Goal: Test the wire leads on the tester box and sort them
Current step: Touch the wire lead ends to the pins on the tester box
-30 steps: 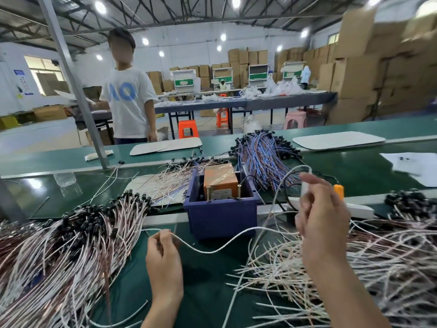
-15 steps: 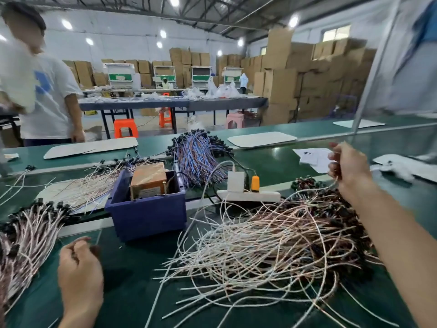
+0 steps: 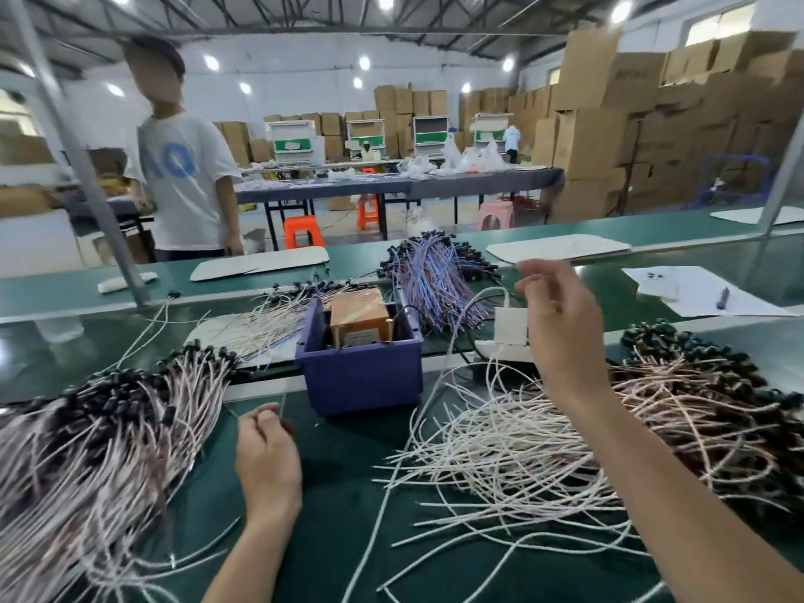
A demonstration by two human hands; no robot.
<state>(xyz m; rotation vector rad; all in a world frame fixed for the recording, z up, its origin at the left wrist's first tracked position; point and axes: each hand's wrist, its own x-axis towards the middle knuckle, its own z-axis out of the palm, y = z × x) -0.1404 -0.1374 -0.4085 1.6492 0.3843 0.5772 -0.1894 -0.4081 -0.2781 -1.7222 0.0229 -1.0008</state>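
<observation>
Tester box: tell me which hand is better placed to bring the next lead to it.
Right. The right hand is raised beside the tester box, directly above the loose lead pile. The left hand sits low on the green mat, curled shut, nearer the sorted bundle.

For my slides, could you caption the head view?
Hands above green bench, wire leads beside blue bin.

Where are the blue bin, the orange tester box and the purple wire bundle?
Blue bin (image 3: 363,378): head view, front wall.
Orange tester box (image 3: 359,313): head view, top face.
Purple wire bundle (image 3: 435,282): head view, middle of the strands.
</observation>
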